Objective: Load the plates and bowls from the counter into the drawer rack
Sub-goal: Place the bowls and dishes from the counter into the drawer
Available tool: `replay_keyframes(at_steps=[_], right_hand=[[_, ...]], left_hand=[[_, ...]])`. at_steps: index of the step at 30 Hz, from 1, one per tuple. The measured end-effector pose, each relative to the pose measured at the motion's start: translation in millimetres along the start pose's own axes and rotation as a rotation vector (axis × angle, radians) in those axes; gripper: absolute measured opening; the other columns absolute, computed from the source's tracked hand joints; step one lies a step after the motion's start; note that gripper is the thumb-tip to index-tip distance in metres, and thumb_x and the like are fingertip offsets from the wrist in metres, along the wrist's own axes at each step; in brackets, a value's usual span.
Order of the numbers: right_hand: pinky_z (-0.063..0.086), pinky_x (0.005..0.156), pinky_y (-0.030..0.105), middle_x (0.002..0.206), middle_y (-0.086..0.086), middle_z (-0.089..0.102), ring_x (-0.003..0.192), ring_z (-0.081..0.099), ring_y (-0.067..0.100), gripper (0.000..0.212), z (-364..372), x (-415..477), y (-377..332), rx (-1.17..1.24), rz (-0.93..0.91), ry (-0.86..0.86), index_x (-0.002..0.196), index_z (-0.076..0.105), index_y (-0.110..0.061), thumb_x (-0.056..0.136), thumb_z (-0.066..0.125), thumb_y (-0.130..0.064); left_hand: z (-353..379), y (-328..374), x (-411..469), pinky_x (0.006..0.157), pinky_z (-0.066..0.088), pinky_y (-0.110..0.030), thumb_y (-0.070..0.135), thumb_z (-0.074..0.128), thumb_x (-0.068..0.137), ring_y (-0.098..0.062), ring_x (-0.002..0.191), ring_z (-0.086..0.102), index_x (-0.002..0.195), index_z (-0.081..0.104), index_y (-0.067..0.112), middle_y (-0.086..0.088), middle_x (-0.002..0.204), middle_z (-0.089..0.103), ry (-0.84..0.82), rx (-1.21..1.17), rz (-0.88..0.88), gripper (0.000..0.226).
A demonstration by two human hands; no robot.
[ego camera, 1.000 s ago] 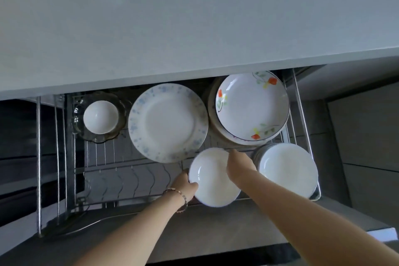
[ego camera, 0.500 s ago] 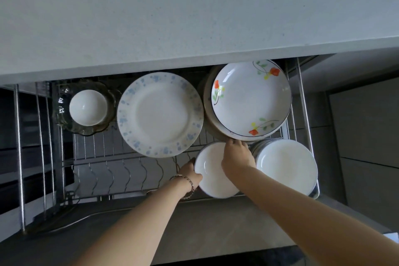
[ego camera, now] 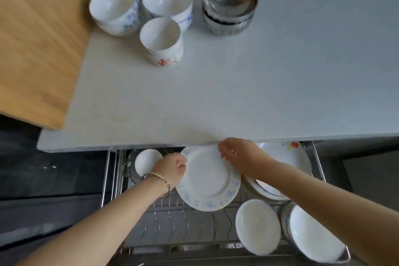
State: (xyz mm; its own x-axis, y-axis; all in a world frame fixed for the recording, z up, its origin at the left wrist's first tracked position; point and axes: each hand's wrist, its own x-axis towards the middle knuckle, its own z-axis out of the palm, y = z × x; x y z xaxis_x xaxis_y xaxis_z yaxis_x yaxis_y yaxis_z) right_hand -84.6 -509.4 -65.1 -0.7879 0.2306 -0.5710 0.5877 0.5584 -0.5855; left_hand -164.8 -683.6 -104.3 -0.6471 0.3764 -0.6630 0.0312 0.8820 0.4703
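Grip change: left hand (ego camera: 170, 168) and right hand (ego camera: 235, 153) have left small white dish (ego camera: 258, 225), seated at drawer rack (ego camera: 172, 222) front edge | both now pinch blue-flowered plate (ego camera: 208, 179) rim, rack rear | bowls (ego camera: 160, 39) await on desk (ego camera: 237, 97).

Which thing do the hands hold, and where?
Both hold the blue-flowered plate by its rim: left hand at the left edge, right hand at the top-right.

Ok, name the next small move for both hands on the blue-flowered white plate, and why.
Probably seat the blue-flowered white plate in the wire drawer rack: left hand and right hand both hold its rim, and white bowls wait on the counter.
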Motion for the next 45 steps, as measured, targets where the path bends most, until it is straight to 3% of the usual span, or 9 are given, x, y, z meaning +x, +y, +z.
replay_keyframes(at_steps=[3,8,11,17,22,28,34,38,45], right_hand=[[0.050,0.081,0.030,0.090,0.001,0.068,0.086,0.066,0.023,0.019,-26.8,32.2,-68.6,0.126,-0.023,0.098,0.094,0.061,-0.018,0.094,0.045,-0.029],[0.055,0.059,0.027,0.093,0.014,0.065,0.060,0.062,0.019,0.045,-41.6,102.0,-164.9,0.555,0.153,0.167,0.129,0.044,-0.003,0.094,0.047,-0.031],[0.058,0.074,0.035,0.113,0.024,0.061,0.083,0.069,0.031,0.052,-35.7,144.0,-192.8,0.870,0.271,0.151,0.131,0.041,-0.001,0.093,0.050,-0.036],[0.052,0.094,0.042,0.072,0.011,0.048,0.059,0.055,0.026,0.041,-21.5,192.2,-199.0,1.168,0.256,0.353,0.133,0.037,0.001,0.096,0.041,-0.016],[0.058,0.080,0.035,0.072,0.014,0.057,0.061,0.062,0.025,0.020,-14.9,153.3,-178.0,0.974,0.265,0.328,0.109,0.041,-0.003,0.091,0.039,-0.014],[0.060,0.061,0.030,0.073,0.019,0.064,0.063,0.066,0.029,0.023,-0.5,48.4,-120.2,0.765,0.212,0.120,0.112,0.047,-0.005,0.090,0.040,-0.006],[0.059,0.080,0.042,0.082,0.008,0.070,0.072,0.073,0.029,0.038,16.7,-44.6,-41.6,0.359,0.155,-0.041,0.121,0.051,-0.020,0.085,0.046,-0.010],[0.057,0.062,0.020,0.085,0.005,0.071,0.058,0.069,0.011,0.046,54.8,-70.8,15.1,0.275,0.244,-0.166,0.131,0.046,-0.019,0.085,0.048,-0.015],[0.047,0.072,0.024,0.098,0.006,0.063,0.086,0.059,0.025,0.046,145.4,-54.8,91.4,0.163,0.398,-0.302,0.125,0.056,-0.010,0.082,0.053,-0.024]], left_hand=[[-80.4,1.5,6.3,0.087,0.046,-0.028,0.012,0.048,0.091,-0.024,0.098,0.062,0.100,0.064,0.014,-0.010,0.105,0.067,0.157,-0.060,0.042,0.019],[-168.5,-4.0,20.5,0.091,0.047,-0.032,0.012,0.046,0.091,-0.031,0.103,0.064,0.101,0.065,0.008,-0.016,0.108,0.068,0.287,-0.148,0.069,0.022],[-191.6,-19.6,32.5,0.091,0.049,-0.034,0.013,0.044,0.091,-0.031,0.104,0.064,0.102,0.064,0.009,-0.013,0.112,0.067,0.299,-0.193,0.045,0.023],[-186.5,-58.2,42.3,0.085,0.051,-0.034,0.009,0.044,0.086,-0.028,0.101,0.066,0.090,0.058,0.020,-0.010,0.111,0.067,0.255,-0.260,0.032,0.018],[-170.4,-59.9,34.9,0.075,0.054,-0.033,0.006,0.047,0.086,-0.023,0.080,0.067,0.082,0.059,0.021,-0.011,0.099,0.065,0.230,-0.481,0.027,0.020],[-144.3,-7.0,-13.3,0.065,0.057,-0.032,0.029,0.053,0.091,-0.021,0.075,0.064,0.141,0.030,0.020,-0.012,0.122,0.054,-0.003,-0.859,-0.018,0.056],[-54.8,-0.9,-73.0,0.068,0.061,-0.037,0.005,0.054,0.087,-0.024,0.069,0.068,0.114,0.041,0.030,-0.001,0.085,0.063,-0.114,-0.616,0.017,0.039],[24.2,-23.3,-87.0,0.065,0.061,-0.034,0.002,0.051,0.087,-0.025,0.070,0.066,0.127,0.041,0.022,0.003,0.086,0.057,-0.149,-0.550,-0.123,0.046],[140.0,-74.5,-60.5,0.078,0.056,-0.052,-0.003,0.045,0.085,-0.031,0.101,0.049,0.129,0.045,0.011,-0.016,0.127,0.051,-0.167,-0.418,-0.406,0.046]])
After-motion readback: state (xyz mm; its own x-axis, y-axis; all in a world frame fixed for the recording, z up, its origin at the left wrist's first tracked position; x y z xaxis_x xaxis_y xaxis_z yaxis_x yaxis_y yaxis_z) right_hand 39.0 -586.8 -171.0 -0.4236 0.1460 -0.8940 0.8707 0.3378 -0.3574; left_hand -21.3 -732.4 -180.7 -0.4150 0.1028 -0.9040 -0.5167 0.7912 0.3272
